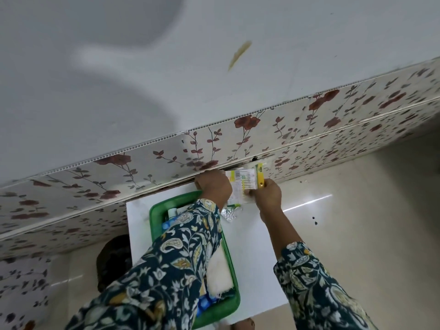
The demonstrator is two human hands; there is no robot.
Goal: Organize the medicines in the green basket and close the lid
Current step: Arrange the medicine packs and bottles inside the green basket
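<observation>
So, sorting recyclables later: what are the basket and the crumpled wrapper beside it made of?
The green basket looks like moulded plastic: uniform colour, smooth glossy rounded rim. The crumpled wrapper looks like metal foil, probably a blister strip: silvery, creased, reflective.

White board (257, 270) lies flat on glossy beige floor (357, 234). Floral-patterned panel (238, 139) runs along board's far edge. Dark round object (114, 260) sits just left of board. Small black specks (314, 220) right of board.
</observation>
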